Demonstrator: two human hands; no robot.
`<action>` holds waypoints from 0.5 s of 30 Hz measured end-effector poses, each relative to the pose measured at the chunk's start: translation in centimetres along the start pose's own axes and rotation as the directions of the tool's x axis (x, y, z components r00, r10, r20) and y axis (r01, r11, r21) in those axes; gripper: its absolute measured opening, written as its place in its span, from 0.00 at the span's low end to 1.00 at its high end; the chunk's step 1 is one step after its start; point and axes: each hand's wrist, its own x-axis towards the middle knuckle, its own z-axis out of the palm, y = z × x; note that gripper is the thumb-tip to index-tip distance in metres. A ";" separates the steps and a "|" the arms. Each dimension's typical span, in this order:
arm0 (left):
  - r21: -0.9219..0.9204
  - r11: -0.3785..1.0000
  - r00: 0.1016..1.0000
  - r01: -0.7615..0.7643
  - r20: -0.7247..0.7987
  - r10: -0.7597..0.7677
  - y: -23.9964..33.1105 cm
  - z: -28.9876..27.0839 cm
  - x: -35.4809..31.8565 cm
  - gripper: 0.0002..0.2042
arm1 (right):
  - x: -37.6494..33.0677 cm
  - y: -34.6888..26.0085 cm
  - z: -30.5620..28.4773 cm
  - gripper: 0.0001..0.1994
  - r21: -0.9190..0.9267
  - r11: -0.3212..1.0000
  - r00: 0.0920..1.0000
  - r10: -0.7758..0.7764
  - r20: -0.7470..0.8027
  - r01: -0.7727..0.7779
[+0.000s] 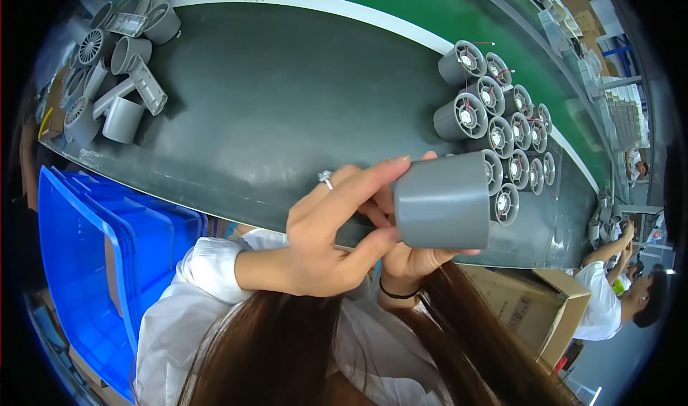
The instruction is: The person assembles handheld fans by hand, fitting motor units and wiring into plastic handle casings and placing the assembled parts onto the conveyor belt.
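Presenting a smooth grey side: one cylinder (442,204), lying sideways, grasped from below by the right grip (416,259); left grip (326,227) at its left end, closure unclear. Interior hidden; stage cannot be told. Beyond the right grip: wired housings (500,136) in rows, seemingly done. Far left of the left grip, on the table (287,98): loose grey parts (131,56), apparently remaining.

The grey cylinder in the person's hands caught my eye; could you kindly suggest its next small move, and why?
Perhaps turn the grey cylinder until an end faces up: the left hand and right hand steady it, but only its side shows, while similar grey units nearby show their ends.
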 end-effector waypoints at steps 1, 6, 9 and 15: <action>0.014 0.999 0.999 -0.039 0.018 0.039 0.1 -0.3 0.2 0.26 | 0.0 0.1 0.2 0.43 -0.002 1.000 1.000 -0.008 -0.005 0.008; 0.083 0.995 0.981 -0.054 0.189 0.038 0.4 -2.1 2.0 0.24 | 0.5 0.7 0.9 0.40 -0.530 0.837 0.969 -0.223 -0.109 0.133; 0.037 0.995 0.964 0.088 0.250 -0.095 -1.1 -1.8 1.1 0.27 | 1.8 1.8 3.5 0.32 -0.842 0.512 0.898 -0.432 -0.081 0.170; -0.315 0.610 0.671 0.727 0.512 -0.536 -0.4 -2.8 2.0 0.36 | 2.5 1.3 3.2 0.21 -0.943 -0.058 0.884 -0.333 0.328 0.328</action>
